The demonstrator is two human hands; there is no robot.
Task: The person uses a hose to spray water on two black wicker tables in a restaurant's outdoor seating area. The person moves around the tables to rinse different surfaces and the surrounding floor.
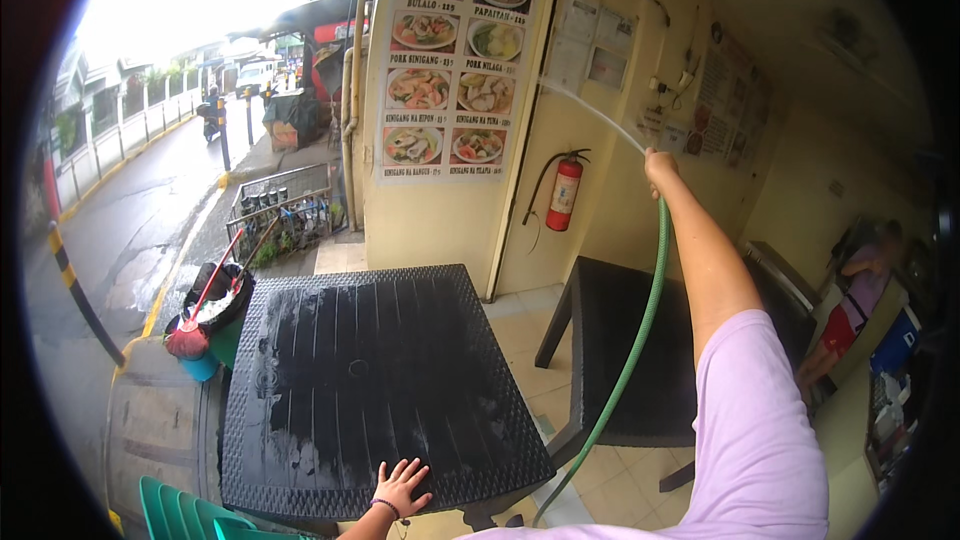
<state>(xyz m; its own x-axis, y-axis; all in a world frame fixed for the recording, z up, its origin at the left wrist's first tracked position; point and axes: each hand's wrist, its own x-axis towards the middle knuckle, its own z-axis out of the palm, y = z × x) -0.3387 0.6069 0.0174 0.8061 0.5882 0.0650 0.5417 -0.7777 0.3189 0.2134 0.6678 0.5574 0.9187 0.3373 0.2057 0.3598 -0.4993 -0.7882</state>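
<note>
My right hand [660,171], arm stretched out and raised, grips a green garden hose [637,360] close to its end. A stream of water [600,114] leaves the hose toward the wall that carries a printed food menu [457,67]. Below the hand, the hose hangs in a curve down to the tiled floor. My left hand [402,486] rests with fingers spread on the near edge of a black plastic table [375,375]. Wet patches mark the tabletop. A dark bracelet circles the left wrist.
A red fire extinguisher [564,193] hangs on the wall. A second dark table [630,360] stands at right. A person [851,292] is farther back. Left of the near table are a mop [189,337] and a bin [225,300]; green chairs [180,514] sit lower left.
</note>
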